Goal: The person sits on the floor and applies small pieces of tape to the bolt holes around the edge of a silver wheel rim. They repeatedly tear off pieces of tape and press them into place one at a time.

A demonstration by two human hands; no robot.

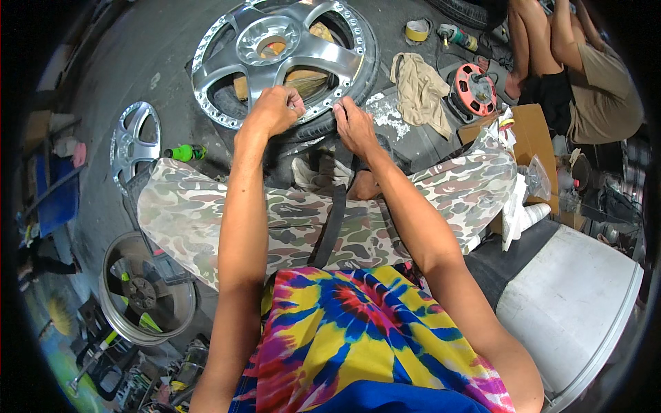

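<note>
A silver wheel face (251, 34) with wide spokes and bolt holes around its lip lies flat on a black tire (313, 131) in front of me. My left hand (277, 110) is over the near part of its lip, beside a spoke. Its fingers are curled together, and anything inside them is too small or hidden to make out. At the near right edge of the lip, my right hand (356, 126) has its thumb and fingers bent close together. Whether it pinches something small does not show. Wooden pieces (306, 81) are visible through the wheel's openings.
At left are a smaller silver wheel face (138, 138), a green bottle (184, 152) and a wheel barrel (148, 303). At right are a beige cloth (420, 93), an orange cable reel (475, 89), a power tool (460, 36), a tape roll (417, 29), a cardboard box (533, 138) and another seated person (599, 89).
</note>
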